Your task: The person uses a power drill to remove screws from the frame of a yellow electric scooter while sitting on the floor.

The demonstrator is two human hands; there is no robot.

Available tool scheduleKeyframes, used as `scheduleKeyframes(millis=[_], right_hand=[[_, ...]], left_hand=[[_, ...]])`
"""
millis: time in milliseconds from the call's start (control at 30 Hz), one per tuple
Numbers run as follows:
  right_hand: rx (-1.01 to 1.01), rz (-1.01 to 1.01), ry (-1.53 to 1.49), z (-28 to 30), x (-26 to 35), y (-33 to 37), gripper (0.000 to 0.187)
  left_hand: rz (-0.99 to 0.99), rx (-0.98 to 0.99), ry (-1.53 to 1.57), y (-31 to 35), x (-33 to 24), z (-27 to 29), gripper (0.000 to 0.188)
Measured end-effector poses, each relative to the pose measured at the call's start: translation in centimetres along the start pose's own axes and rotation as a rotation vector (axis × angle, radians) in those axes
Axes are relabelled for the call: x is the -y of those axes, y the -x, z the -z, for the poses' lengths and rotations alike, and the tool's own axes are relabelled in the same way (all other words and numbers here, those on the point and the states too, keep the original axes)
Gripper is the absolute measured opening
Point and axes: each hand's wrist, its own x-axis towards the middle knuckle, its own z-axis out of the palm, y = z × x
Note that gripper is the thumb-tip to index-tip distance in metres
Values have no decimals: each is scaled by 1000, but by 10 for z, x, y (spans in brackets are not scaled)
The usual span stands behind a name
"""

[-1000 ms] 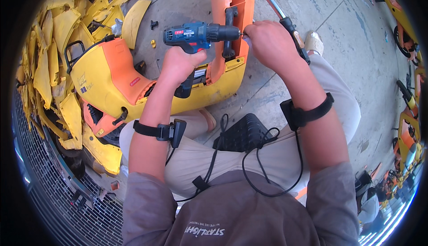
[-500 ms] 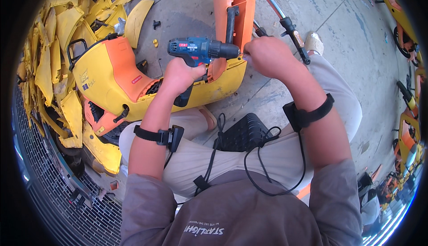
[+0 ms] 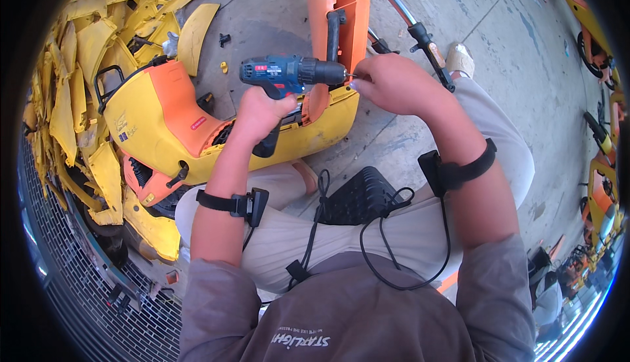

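Note:
My left hand (image 3: 262, 114) is wrapped around the grip of a blue and black cordless drill (image 3: 275, 73), held level with its chuck toward the right. A thin bit (image 3: 352, 75) sticks out of the chuck and reaches the fingers of my right hand (image 3: 394, 85). Those fingers are pinched together at the bit's tip; whatever they hold is hidden. Just below and behind the drill lies a yellow and orange scooter body (image 3: 289, 149), with an orange upright panel (image 3: 352, 27) rising at its far end.
Yellow plastic panels (image 3: 98, 47) are heaped at the left. A fork tube with a shiny rod (image 3: 410, 21) lies beyond my right hand. A black ribbed piece (image 3: 361, 195) sits between my legs. More yellow and orange scooter parts (image 3: 600, 198) line the right side.
The drill and my left hand have shifted slightly left, and more of the bit now shows between the chuck and my right fingers. The view has also shifted a little.

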Motion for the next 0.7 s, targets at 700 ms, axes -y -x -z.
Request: scheduleKeyframes(millis=[700], right_hand=[[-118, 3, 193, -4, 10, -12, 17]], left_hand=[[71, 57, 224, -8, 2, -7, 20]])
